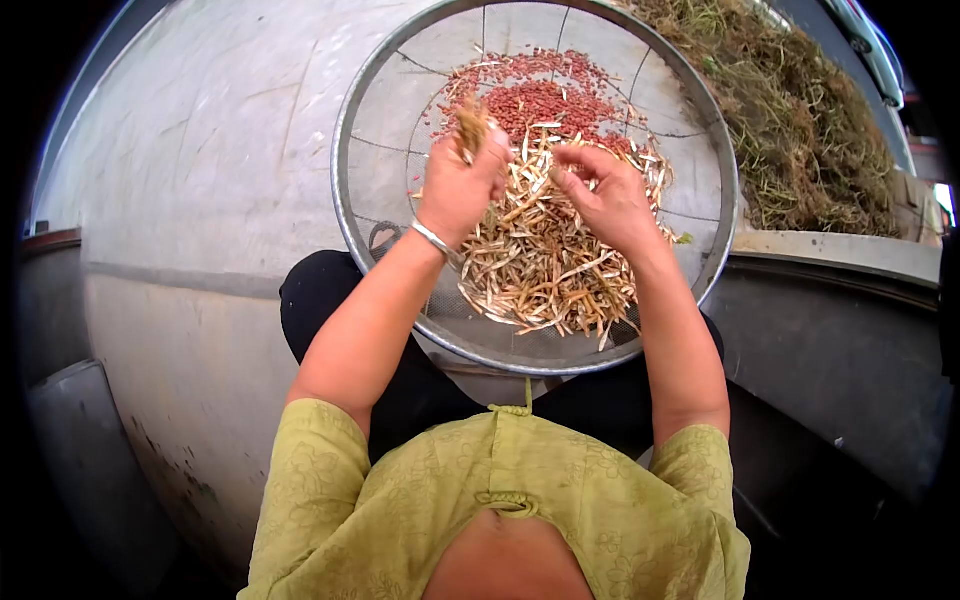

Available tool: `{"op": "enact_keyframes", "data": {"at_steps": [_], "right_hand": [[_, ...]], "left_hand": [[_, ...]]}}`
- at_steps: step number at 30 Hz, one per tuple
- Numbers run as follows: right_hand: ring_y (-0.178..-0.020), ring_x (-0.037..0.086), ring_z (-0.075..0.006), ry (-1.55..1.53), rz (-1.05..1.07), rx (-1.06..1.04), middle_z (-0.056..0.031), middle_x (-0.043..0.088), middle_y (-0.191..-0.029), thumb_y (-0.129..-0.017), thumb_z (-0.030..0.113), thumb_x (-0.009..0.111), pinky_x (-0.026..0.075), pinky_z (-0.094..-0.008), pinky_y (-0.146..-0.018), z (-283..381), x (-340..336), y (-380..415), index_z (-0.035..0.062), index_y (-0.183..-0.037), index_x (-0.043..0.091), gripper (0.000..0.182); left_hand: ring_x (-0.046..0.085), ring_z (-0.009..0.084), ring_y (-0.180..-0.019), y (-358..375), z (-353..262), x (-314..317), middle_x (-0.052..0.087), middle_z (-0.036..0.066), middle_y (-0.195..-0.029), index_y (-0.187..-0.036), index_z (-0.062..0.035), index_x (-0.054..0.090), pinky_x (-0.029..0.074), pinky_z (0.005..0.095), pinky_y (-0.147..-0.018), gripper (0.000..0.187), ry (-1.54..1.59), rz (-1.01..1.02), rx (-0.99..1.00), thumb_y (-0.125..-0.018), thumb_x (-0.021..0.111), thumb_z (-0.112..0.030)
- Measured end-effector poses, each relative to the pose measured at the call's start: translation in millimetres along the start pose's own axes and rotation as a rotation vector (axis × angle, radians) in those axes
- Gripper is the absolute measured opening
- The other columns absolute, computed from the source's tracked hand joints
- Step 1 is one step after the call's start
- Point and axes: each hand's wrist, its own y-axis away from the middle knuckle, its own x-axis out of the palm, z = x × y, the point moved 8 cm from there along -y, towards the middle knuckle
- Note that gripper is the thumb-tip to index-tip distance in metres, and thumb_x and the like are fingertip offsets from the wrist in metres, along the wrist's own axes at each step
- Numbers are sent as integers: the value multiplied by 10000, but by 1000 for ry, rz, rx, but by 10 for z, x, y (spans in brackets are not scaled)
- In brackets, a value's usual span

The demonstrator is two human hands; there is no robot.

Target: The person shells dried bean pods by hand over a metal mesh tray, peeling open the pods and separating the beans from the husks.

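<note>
A wide round metal sieve (349,215) with a mesh bottom rests over my lap. Dry bean pods (555,270), tan and whitish, lie heaped in its near half. Beyond them red beans (540,105) are spread across the mesh. Over the left side of the heap, my left hand (463,188), with a bangle at the wrist, is closed on a small bunch of dry pods (472,125) that sticks up past the fingers. My right hand (608,195) hovers over the heap's right part, fingers curved and thumb apart from them; nothing shows in its grasp.
Pale concrete floor (200,150) extends to the left of the sieve. A large pile of dried plants (800,130) lies at the upper right, behind a low ledge (840,255). Part of a vehicle (872,45) shows at the far upper right.
</note>
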Motion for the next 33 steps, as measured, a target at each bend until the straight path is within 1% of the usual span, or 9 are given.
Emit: {"op": "enact_keyframes", "data": {"at_steps": [1,4,7,8,11,15,18,21,33], "right_hand": [[-927,598,-222,223,-128,-197,-120,620,-1015,-765,234,680,485,-367,-810,107,-56,-15,82,-1099,594,377],[-1112,486,-277,536,14,-231,-127,546,-1166,-731,276,701,417,-375,-921,192,250,70,124,-1155,561,472],[-1007,523,-259,587,260,-377,-87,565,-1115,-723,190,685,450,-321,-864,247,628,222,107,-1000,633,294],[-876,561,-247,483,245,-370,-91,594,-1022,-728,118,655,473,-322,-794,269,606,260,79,-877,652,154],[-786,581,-263,287,248,-203,-98,613,-886,-734,64,621,484,-332,-738,146,404,280,67,-806,646,76],[-617,598,-83,-399,103,296,-49,641,-719,-819,71,613,493,-216,-502,-152,24,253,13,-825,632,61],[-595,588,-85,-670,65,338,-61,637,-756,-852,129,596,460,-190,-466,-158,-37,224,29,-912,580,118],[-587,590,-87,-815,74,366,-76,640,-771,-862,127,582,461,-184,-455,-107,-4,220,25,-913,560,116],[-576,569,-58,-1190,169,446,-67,638,-784,-896,169,532,438,-159,-423,33,331,293,36,-886,535,133]], "left_hand": [[437,47,-451,-11,-36,-58,485,-31,-558,-719,-79,528,327,170,-399,286,81,-27,-15,-892,536,-306],[469,63,-491,-11,-103,-116,561,32,-653,-720,-80,502,318,172,-399,277,185,-45,-39,-913,495,-278],[536,78,-577,-25,-149,-170,620,97,-801,-789,-60,521,320,167,-402,233,243,-7,-15,-924,475,-244],[558,89,-605,-34,-149,-176,623,99,-810,-811,-49,531,323,164,-401,230,217,20,-38,-922,478,-243],[606,120,-678,4,-178,-170,616,89,-792,-884,-21,545,328,157,-398,212,217,26,-69,-918,486,-222],[554,96,-601,27,-71,-154,533,25,-671,-937,-19,537,317,161,-395,172,272,15,-109,-912,500,-185],[449,53,-525,55,-42,-78,458,-26,-622,-954,-26,542,288,157,-397,172,160,22,-146,-904,518,-189],[450,43,-523,99,10,97,466,-33,-613,-961,-36,553,286,160,-397,160,145,124,-186,-897,530,-181],[492,51,-514,151,125,259,560,-18,-660,-874,-49,575,380,173,-442,132,282,65,-213,-826,639,-154]]}}
